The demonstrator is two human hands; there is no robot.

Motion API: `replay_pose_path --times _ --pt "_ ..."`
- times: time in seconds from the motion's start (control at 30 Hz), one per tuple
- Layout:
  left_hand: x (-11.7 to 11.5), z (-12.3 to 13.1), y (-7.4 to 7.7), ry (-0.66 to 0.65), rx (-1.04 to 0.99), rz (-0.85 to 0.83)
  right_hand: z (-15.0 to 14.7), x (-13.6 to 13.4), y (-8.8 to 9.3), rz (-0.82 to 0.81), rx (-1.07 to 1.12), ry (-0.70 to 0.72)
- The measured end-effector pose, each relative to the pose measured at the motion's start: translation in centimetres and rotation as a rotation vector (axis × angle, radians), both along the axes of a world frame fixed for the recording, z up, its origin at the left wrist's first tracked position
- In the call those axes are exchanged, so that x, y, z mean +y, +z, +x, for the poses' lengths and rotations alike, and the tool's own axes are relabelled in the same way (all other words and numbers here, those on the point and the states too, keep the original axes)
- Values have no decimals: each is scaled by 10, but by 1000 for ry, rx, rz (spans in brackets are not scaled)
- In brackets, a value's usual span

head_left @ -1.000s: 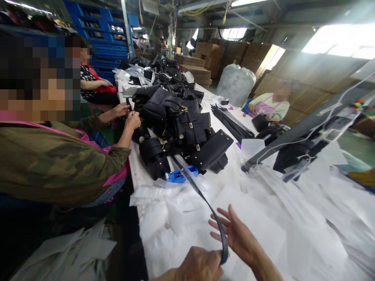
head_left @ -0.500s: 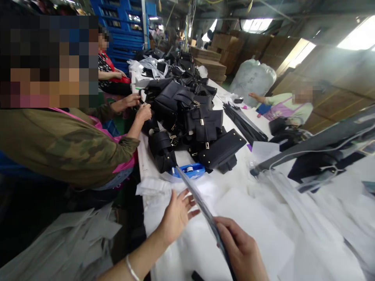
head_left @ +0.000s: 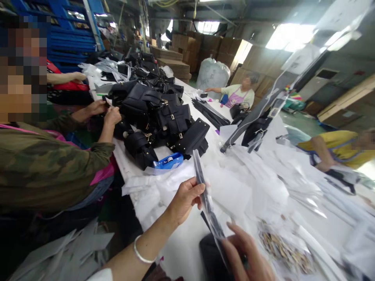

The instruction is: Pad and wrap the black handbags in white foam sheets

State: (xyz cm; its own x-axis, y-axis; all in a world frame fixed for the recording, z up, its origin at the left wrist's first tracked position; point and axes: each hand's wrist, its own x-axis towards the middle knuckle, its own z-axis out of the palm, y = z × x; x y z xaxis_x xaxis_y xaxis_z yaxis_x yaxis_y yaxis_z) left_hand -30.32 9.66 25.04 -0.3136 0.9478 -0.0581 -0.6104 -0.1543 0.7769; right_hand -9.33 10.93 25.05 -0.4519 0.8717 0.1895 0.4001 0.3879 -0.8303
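Observation:
A long dark strap in clear plastic (head_left: 208, 207) slants across the lower middle of the head view. My left hand (head_left: 186, 199), below a silver bangle-wearing wrist, pinches its upper part between thumb and fingers. Lower down, my right hand (head_left: 246, 253) is at the strap's near end, thumb and fingers on either side of it, slightly blurred. Under the strap's lower end lies a black item (head_left: 212, 255), partly hidden by my right hand. White sheets (head_left: 228, 187) spread beneath and beyond both hands.
Black bags (head_left: 158, 113) are piled on the white table, with a blue tape dispenser (head_left: 169, 160) in front. A person in camouflage sleeves (head_left: 58, 168) works at the left. A grey pole (head_left: 252, 117) slants at right. Other people sit farther off. Small tan pieces (head_left: 287, 248) lie lower right.
My left hand has closed on the strap, and my right fingers have loosened around its near end. The view has turned right, bringing a person in yellow into sight.

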Motion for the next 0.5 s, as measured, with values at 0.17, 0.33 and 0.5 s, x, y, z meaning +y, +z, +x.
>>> replay_pose_path --times 0.17,0.33,0.5 --pt "-29 39 15 57 305 -53 -17 -16 33 -437 183 75" --pt "-62 65 27 -141 370 18 -21 -31 48 -553 317 6" --pt "-85 73 35 -122 475 43 -11 -48 52 -588 404 1"
